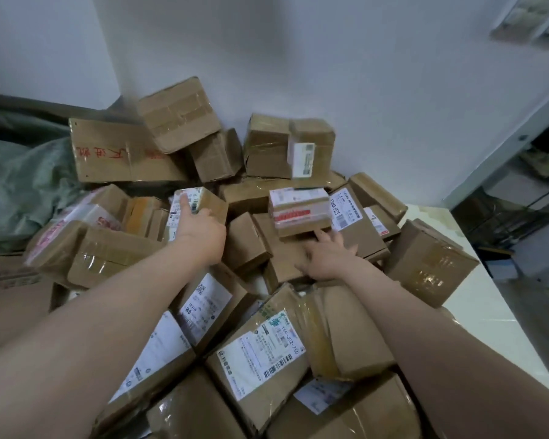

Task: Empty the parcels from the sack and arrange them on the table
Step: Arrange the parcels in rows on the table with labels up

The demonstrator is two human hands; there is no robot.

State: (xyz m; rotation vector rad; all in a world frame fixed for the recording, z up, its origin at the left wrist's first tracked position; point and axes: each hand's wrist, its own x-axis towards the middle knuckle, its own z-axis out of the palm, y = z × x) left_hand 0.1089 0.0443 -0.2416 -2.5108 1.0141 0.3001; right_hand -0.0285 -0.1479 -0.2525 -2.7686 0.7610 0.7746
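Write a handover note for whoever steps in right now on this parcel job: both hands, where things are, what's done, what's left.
Left hand: on the small labelled box, fingers over its label; whether it grips firmly is unclear.
Right hand: open and spread, just below the red-taped box.
Sack: green, slumped left of the heap; its inside is hidden.
Done: many parcels lie on the table, heaped loosely into the wall corner.
Left: set the heap in order, and check the sack for more.
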